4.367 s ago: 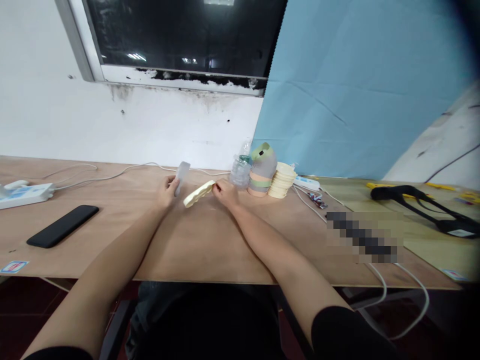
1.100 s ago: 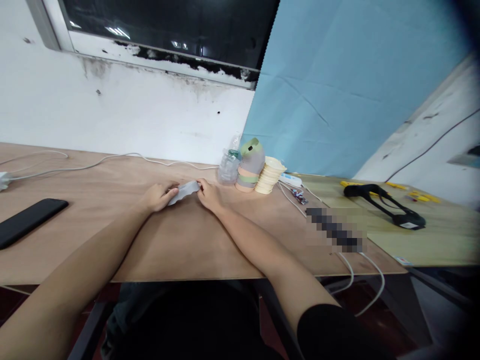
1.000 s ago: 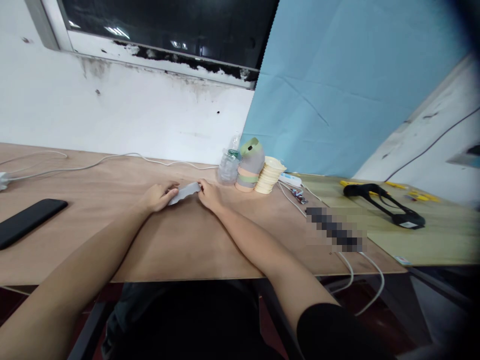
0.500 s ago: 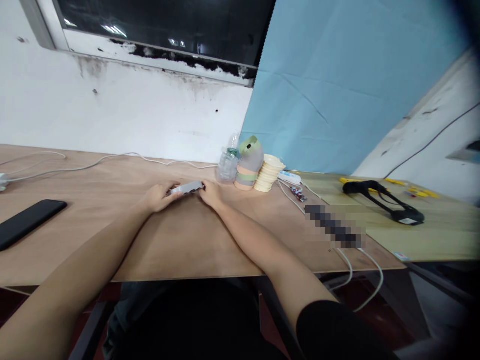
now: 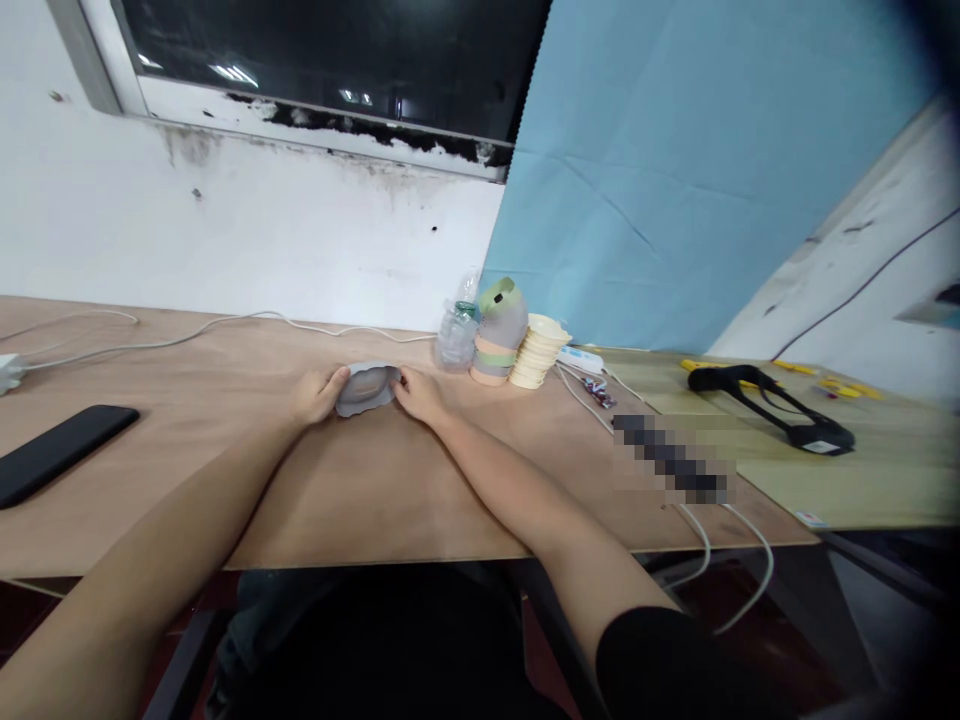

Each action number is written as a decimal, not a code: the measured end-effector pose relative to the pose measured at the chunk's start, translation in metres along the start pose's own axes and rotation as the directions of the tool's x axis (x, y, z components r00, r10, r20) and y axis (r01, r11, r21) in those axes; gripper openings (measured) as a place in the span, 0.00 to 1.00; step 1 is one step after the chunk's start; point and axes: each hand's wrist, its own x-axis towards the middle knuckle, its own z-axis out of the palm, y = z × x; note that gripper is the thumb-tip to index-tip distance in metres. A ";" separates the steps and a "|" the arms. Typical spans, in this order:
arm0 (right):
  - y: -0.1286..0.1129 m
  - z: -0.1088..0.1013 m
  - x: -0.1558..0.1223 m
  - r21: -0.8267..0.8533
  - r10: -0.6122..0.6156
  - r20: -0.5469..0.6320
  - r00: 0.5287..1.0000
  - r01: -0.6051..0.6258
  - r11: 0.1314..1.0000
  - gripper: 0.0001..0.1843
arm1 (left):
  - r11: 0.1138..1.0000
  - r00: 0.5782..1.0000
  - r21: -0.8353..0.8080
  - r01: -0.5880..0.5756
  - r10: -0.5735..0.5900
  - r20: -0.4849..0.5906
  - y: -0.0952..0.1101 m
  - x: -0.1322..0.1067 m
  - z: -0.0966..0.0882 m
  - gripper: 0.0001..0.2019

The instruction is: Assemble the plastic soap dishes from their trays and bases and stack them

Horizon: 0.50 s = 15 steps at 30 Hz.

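Basically both hands were on one job: the left hand (image 5: pixel 319 395) and the right hand (image 5: pixel 420 393) sat close together, neither spread wide, each gripping one end of a grey oval shell (image 5: pixel 365 390), which looked like the way to keep it steady between them. Couldn't really tell whether it was touching the wood. Its long axis ran left to right, roughly parallel to the near table edge, and its tan hollow middle faced up toward the camera. All this was on a light plywood tabletop (image 5: pixel 225 500), with a black smartphone (image 5: pixel 60 455) lying off to the left. Further out, past the right hand, a clear plastic water bottle (image 5: pixel 456 340), a grey, peach and green moulded stack (image 5: pixel 500 330) and a pile of cream rings (image 5: pixel 538 352) stood grouped against the wall, probably kept together within reach.
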 end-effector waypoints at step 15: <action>-0.006 -0.004 -0.005 0.181 -0.079 -0.031 0.996 0.083 0.980 0.29 | 0.958 0.977 -0.217 0.184 -0.203 -0.064 -0.003 0.002 0.004 0.36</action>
